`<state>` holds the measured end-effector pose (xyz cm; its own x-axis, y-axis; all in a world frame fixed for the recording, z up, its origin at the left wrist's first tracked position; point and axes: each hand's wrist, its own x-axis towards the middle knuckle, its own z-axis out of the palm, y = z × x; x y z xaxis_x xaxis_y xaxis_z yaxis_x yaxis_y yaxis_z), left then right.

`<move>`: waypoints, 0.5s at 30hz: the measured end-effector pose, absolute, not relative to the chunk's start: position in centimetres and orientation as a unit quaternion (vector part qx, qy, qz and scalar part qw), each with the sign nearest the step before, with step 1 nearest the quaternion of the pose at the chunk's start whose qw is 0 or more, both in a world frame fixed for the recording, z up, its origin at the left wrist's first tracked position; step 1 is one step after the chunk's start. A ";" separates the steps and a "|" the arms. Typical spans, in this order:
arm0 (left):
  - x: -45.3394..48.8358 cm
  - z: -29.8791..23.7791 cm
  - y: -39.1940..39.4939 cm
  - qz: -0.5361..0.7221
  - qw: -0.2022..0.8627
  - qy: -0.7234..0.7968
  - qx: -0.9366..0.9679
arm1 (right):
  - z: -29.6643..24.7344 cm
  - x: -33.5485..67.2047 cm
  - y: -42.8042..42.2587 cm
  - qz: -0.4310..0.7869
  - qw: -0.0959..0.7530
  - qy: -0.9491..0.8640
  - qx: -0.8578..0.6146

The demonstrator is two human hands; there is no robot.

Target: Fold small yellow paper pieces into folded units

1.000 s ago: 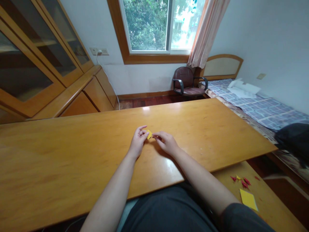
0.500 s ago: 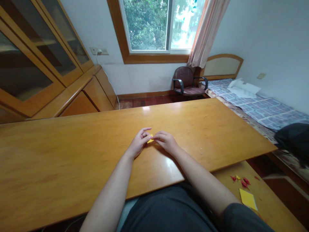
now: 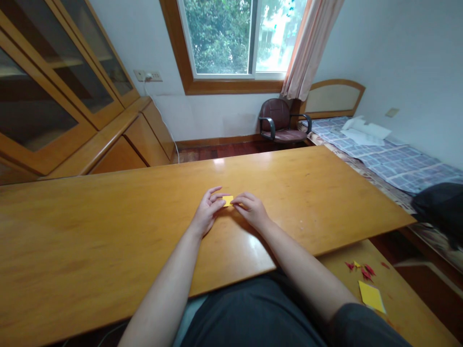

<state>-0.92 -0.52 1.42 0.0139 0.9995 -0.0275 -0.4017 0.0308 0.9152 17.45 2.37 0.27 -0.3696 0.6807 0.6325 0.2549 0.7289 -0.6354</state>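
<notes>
Yellow paper [image 3: 227, 200], one small piece: the left hand [image 3: 207, 212] grips its left edge, the right hand [image 3: 253, 210] pinches its right edge, over a wooden table [image 3: 108, 226].

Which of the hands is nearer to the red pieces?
Right. The right hand is up and to the left of the red pieces in the picture; the left hand is farther left, beyond the small yellow paper.

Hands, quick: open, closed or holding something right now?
Left hand: holding the small yellow piece at its left side.
Right hand: fingertips pinched on the same piece's right side.
</notes>
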 end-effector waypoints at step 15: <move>-0.6 0.9 -0.1 0.602 0.534 0.448 0.390 | 0.4 17.3 2.6 0.318 0.463 -0.770 -0.302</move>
